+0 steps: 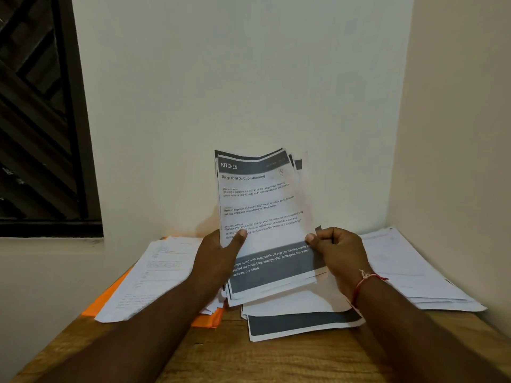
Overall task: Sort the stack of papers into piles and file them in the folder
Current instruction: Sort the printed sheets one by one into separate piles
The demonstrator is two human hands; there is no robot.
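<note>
Left hand (pixel 218 261) grips bowed paper stack (pixel 260 200), thumb across; right hand (pixel 337 252) pinches its edge, seemingly top sheet.

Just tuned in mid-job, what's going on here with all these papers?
A person holds a stack of papers upright above the wooden table, left hand gripping its left edge, right hand pinching its right edge. The front sheet is headed KITCHEN. Three piles lie on the table: a left pile resting on the orange folder, a middle pile below the hands, and a right pile by the wall. Sorting appears to be under way.
</note>
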